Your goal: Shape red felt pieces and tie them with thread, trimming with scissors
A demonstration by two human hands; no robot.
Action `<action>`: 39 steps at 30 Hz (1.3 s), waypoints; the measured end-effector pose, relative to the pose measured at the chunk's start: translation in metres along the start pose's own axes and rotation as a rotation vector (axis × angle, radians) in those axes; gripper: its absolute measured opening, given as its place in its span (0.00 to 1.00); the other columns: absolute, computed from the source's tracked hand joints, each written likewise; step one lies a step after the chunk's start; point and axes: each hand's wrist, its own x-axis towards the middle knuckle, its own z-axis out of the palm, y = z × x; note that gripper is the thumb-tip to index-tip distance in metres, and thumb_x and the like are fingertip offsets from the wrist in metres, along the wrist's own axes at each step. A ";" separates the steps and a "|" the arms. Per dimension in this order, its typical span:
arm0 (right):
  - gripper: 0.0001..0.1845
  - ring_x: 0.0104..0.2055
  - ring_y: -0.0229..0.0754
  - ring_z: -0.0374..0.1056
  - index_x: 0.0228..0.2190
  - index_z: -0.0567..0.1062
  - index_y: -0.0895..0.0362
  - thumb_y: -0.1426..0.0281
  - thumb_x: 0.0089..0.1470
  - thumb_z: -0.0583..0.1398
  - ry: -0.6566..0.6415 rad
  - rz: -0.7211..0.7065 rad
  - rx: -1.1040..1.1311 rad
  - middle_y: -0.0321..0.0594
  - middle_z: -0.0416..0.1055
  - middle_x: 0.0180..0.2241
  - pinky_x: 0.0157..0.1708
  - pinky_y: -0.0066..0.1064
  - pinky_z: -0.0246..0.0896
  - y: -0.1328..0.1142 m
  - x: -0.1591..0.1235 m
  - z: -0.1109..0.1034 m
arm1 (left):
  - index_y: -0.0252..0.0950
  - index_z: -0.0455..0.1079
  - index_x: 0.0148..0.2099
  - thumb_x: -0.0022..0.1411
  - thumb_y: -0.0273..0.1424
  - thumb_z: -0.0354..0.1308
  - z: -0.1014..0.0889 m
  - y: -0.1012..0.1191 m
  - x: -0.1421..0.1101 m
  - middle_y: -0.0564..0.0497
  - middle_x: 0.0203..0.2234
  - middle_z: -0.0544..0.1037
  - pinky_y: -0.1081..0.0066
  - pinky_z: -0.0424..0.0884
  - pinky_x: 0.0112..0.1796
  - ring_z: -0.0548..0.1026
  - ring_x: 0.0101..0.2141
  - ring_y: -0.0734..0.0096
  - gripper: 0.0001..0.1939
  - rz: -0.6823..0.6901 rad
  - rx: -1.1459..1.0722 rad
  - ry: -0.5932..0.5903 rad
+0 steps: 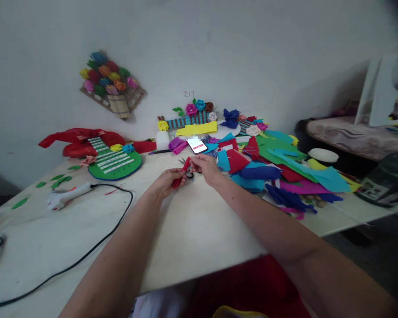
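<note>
Over the middle of the table, both hands hold a narrow folded strip of red paper [186, 164]. My left hand [170, 180] is closed around its lower part. The fingers of my right hand [204, 165] pinch its upper end. Just behind and below the strip lie scissors [189, 175] with dark handles, partly hidden by the hands. A phone [197, 145] with a lit screen lies beyond the hands.
To the left are a green guitar-shaped craft [116, 165], green paper leaves [20, 202] and a glue gun [68, 196] whose black cord [119, 221] crosses the table. Coloured paper pieces [257, 172] heap up on the right. Paper flowers [191, 109] stand against the wall.
</note>
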 end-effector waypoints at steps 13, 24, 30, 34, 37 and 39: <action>0.09 0.19 0.30 0.61 0.17 0.68 0.59 0.68 0.41 0.60 -0.123 -0.037 -0.154 0.32 0.66 0.15 0.25 0.25 0.58 -0.010 -0.007 0.007 | 0.29 0.68 0.23 0.47 0.21 0.59 0.008 -0.002 0.001 0.50 0.13 0.70 0.79 0.54 0.15 0.64 0.13 0.79 0.04 0.144 0.413 0.122; 0.07 0.21 0.32 0.62 0.16 0.72 0.60 0.71 0.41 0.60 -0.243 -0.048 -0.311 0.34 0.69 0.17 0.25 0.26 0.56 -0.022 -0.004 -0.004 | 0.33 0.67 0.21 0.46 0.22 0.60 0.020 -0.003 -0.004 0.48 0.18 0.74 0.76 0.62 0.20 0.69 0.18 0.75 0.05 0.098 0.708 -0.144; 0.08 0.23 0.34 0.65 0.20 0.75 0.62 0.69 0.38 0.63 -0.319 0.213 -0.225 0.40 0.72 0.20 0.28 0.27 0.59 -0.017 0.010 -0.033 | 0.31 0.70 0.29 0.49 0.31 0.61 0.020 -0.001 -0.011 0.49 0.20 0.73 0.78 0.58 0.20 0.66 0.18 0.79 0.07 0.061 0.618 -0.412; 0.04 0.24 0.35 0.66 0.19 0.73 0.62 0.73 0.39 0.62 -0.238 0.343 -0.052 0.40 0.72 0.20 0.29 0.28 0.60 -0.010 0.013 -0.033 | 0.30 0.68 0.31 0.49 0.31 0.62 0.016 -0.003 -0.008 0.50 0.20 0.72 0.80 0.56 0.19 0.66 0.18 0.81 0.09 0.100 0.371 -0.437; 0.06 0.23 0.35 0.65 0.17 0.71 0.60 0.75 0.42 0.58 -0.144 0.294 0.125 0.38 0.70 0.19 0.31 0.29 0.61 -0.004 0.012 -0.024 | 0.29 0.67 0.33 0.49 0.27 0.62 0.014 -0.003 -0.006 0.52 0.21 0.70 0.82 0.58 0.20 0.64 0.18 0.84 0.09 0.228 0.034 -0.400; 0.07 0.28 0.37 0.68 0.18 0.70 0.59 0.75 0.44 0.56 -0.122 0.271 0.213 0.40 0.72 0.23 0.36 0.32 0.61 -0.002 0.012 -0.018 | 0.29 0.67 0.33 0.51 0.25 0.60 0.013 -0.002 -0.004 0.53 0.21 0.68 0.83 0.58 0.19 0.63 0.18 0.86 0.06 0.311 -0.201 -0.351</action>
